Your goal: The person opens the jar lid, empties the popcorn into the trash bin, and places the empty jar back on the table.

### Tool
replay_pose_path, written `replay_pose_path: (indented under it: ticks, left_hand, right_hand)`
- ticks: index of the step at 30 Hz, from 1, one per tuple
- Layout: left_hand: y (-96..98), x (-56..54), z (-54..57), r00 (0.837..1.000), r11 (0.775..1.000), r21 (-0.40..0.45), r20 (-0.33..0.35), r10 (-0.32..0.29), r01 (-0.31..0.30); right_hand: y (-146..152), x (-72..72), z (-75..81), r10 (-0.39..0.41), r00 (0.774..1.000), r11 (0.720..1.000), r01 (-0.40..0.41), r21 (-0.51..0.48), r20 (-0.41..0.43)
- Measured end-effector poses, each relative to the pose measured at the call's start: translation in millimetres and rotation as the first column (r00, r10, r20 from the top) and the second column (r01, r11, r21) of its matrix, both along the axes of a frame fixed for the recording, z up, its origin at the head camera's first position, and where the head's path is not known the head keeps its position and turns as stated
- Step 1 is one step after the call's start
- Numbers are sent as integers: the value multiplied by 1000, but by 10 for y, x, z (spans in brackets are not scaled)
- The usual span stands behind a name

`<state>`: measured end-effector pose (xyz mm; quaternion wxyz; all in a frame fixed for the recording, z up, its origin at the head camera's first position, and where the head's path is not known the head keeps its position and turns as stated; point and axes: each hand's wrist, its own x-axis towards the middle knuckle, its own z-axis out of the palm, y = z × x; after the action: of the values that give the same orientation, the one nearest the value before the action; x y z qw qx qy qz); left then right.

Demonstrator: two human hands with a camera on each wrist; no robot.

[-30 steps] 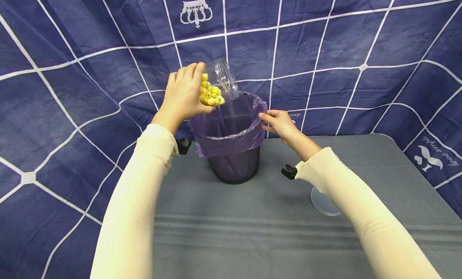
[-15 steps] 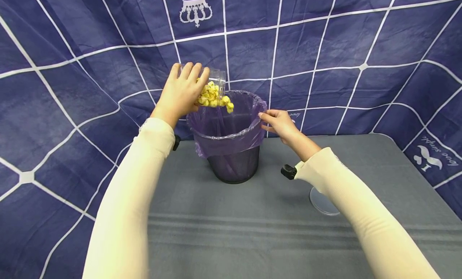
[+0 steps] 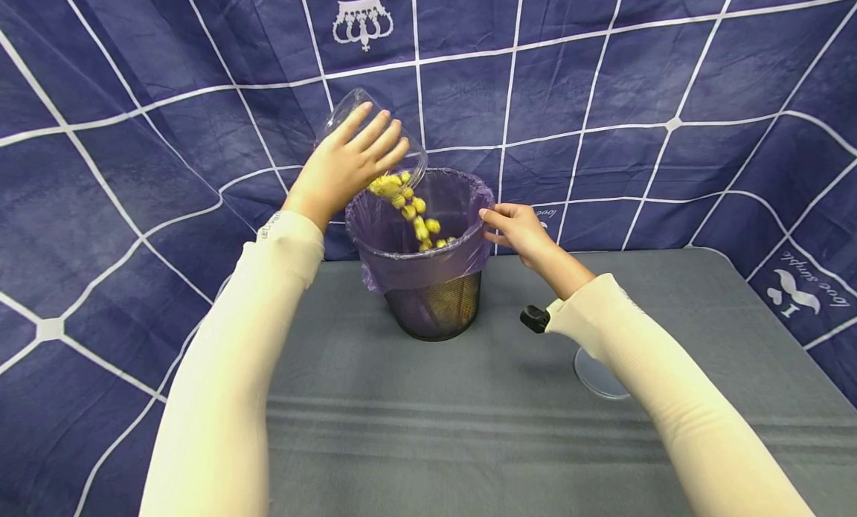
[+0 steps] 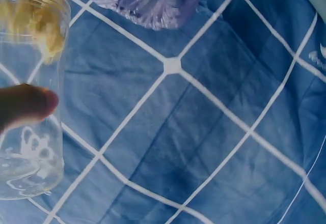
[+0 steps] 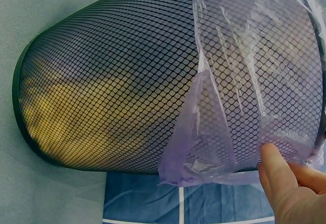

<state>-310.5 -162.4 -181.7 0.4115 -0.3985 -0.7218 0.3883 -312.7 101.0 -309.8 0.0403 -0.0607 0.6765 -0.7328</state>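
My left hand (image 3: 344,160) grips a clear plastic jar (image 3: 411,160), tipped mouth-down over a mesh wastebasket (image 3: 442,309). Yellow popcorn (image 3: 416,210) tumbles from the jar's mouth into the basket. In the left wrist view, my thumb (image 4: 30,104) lies across the jar (image 4: 35,147), with popcorn only near its mouth. A purple bin liner (image 3: 428,271) lines the basket and folds over its rim. My right hand (image 3: 522,230) pinches the liner and rim at the right side. Through the mesh in the right wrist view, yellow shows in the lower part of the wastebasket (image 5: 102,117).
A round clear lid (image 3: 599,374) lies on the grey tabletop (image 3: 415,428), partly behind the right sleeve. A blue cloth (image 3: 602,85) with white grid lines hangs right behind the wastebasket and along both sides.
My left hand has tilted the jar further, its base now raised. Popcorn that sat in the jar now falls into the basket, where yellow shows through the mesh. My right hand stays put.
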Motion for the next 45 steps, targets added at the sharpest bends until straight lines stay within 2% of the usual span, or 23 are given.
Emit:
replay_pose_path:
  ticks: [4, 6, 12, 19, 23, 27, 29, 30, 32, 34, 36, 37, 39, 43, 45]
  left_hand:
    - [23, -6, 3, 999, 994, -111, -29, -17, 14]
    - [28, -7, -7, 999, 991, -135, -32, -25, 20]
    - [9, -6, -30, 999, 991, -131, -34, -6, 2]
    - [-20, 0, -54, 999, 998, -56, -39, 21, -23]
    - [-21, -7, -97, 999, 999, 54, -51, 8, -5]
    - [-12, -11, -145, 998, 982, 184, -44, -36, 43]
    - [-6, -4, -161, 999, 967, 253, -12, -31, 33]
    - [-4, 2, -165, 1000, 956, 292, 17, -25, 19]
    - [0, 22, -163, 994, 930, 363, 107, 22, -60]
    - [8, 42, -148, 975, 892, 423, 209, 74, -158]
    - [15, 62, -125, 948, 845, 478, 305, 96, -239]
    - [19, 70, -116, 937, 820, 508, 338, 92, -264]
    - [28, 82, -102, 928, 768, 581, 370, 45, -269]
    - [46, 122, -88, 917, 667, 696, 395, -46, -266]
    - [69, 154, -79, 902, 613, 738, 421, -90, -283]
  right_hand:
    - [3, -1, -1, 8, 1000, 1000, -8, 5, 0]
    - [1, -1, -2, 10, 1000, 1000, -10, 3, 2]
    - [0, 1, -1, 16, 1000, 1000, -16, -1, 8]
    - [1, 8, 6, 4, 1000, 1000, -4, -2, 6]
    - [-2, 0, -1, 3, 1000, 1000, -3, -4, 1]
    - [0, 1, -3, 10, 1000, 1000, -10, -4, 1]
    - [0, 5, -2, 11, 1000, 1000, -11, -6, 1]
    - [-1, 5, -3, 11, 1000, 1000, -11, -6, 0]
    - [-5, 3, -7, 10, 1000, 1000, -10, -8, -2]
    - [-7, -1, -11, 10, 1000, 1000, -10, -9, -3]
    - [-7, -3, -14, 11, 1000, 1000, -11, -8, -4]
    - [-6, -3, -15, 12, 1000, 1000, -12, -8, -5]
    - [-3, -2, -14, 12, 1000, 1000, -13, -7, -6]
    - [4, 3, -10, 13, 1000, 1000, -13, -9, -8]
    - [7, 4, -11, 11, 1000, 1000, -11, -12, -7]
